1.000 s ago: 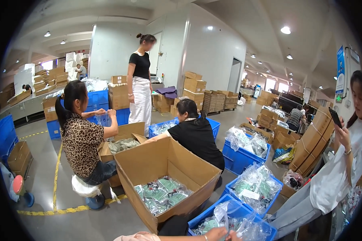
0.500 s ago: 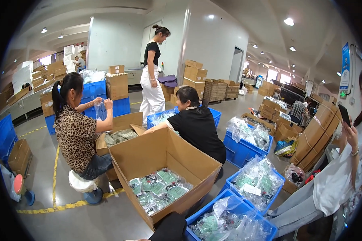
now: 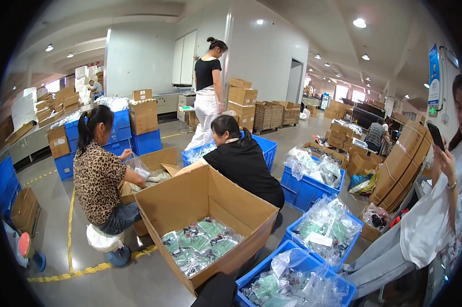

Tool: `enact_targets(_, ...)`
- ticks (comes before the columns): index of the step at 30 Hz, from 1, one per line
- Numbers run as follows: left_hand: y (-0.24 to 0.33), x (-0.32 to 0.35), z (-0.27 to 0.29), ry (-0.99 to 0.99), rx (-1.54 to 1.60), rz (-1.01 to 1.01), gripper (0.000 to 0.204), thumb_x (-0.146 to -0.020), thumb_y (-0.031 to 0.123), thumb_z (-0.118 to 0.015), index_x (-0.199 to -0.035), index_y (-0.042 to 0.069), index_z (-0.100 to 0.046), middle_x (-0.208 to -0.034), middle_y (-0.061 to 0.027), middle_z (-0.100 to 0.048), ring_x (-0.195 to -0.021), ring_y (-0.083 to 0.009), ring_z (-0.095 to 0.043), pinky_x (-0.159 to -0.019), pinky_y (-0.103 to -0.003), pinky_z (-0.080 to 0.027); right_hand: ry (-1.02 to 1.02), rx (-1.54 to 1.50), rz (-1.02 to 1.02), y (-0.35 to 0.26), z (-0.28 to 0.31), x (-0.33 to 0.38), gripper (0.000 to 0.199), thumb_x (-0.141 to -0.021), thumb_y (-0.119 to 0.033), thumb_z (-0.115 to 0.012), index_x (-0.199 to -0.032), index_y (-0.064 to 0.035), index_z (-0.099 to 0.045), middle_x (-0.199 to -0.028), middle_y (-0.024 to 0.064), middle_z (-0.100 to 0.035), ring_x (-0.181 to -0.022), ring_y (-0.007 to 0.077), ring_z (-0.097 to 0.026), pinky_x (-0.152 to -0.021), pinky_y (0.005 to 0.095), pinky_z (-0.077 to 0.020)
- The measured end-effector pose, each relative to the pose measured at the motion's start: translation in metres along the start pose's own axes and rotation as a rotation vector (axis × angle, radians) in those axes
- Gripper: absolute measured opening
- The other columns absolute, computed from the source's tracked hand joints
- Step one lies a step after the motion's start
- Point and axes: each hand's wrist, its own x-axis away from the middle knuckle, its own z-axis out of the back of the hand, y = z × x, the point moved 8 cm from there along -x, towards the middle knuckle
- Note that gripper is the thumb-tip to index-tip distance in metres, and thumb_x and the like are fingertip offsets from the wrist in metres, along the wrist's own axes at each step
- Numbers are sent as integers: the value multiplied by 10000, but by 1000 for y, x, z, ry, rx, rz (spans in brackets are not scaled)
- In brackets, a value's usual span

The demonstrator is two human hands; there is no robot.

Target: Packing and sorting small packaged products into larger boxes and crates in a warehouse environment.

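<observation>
Neither my left hand nor my right hand shows; only a dark piece of clothing [image 3: 216,290] rises at the lower edge. Right in front of it stands a large open cardboard box [image 3: 244,202], with many clear bags of green and dark items [image 3: 203,243] on its bottom. To the right of the box, a blue crate [image 3: 245,282] holds similar clear bags. Behind that crate is another blue crate [image 3: 355,244], heaped with clear bags and a white paper slip [image 3: 320,239].
A seated co-worker in a leopard-print top [image 3: 99,176] handles a clear bag at the left. Another in black [image 3: 244,166] leans behind the box. A person in white trousers [image 3: 207,110] stands farther back. At the right, a person holds a phone [image 3: 436,135]. Brown cartons [image 3: 402,163] lean nearby.
The co-worker in leopard print has lowered the clear bag toward a carton. The standing person has turned and shifted right relative to the wall. My view has shifted slightly.
</observation>
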Motion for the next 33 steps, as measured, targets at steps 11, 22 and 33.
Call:
enact_targets(11,-42,-3,8,-113,362,168,270,-816,256,-555,-996,59,-512,-917,-94,-568,-820,-196,-548,-700,-354,-440,-174,95,142,-30,-61,-8,330,-772,-242,-604,-1029,-42,-547,-784,40,-590,-662,156,-578,-565,247,-479)
enact_targets(22,-102,6,-2,-206,864,406,108,-834,143,-534,-842,37,-520,-694,-17,-543,-609,-77,-511,-538,-191,-398,19,193,375,-44,-56,7,248,-770,-260,-619,-659,-42,-578,-548,5,-507,-471,118,-449,-443,274,-378)
enact_targets(33,-59,-11,37,233,284,401,255,-810,184,-551,-991,26,-466,-599,-82,-519,-529,-175,-532,-510,-307,-418,226,606,371,-51,22,30,237,-755,-136,-561,-542,-55,-492,-430,41,-475,-367,113,-465,-350,254,-361)
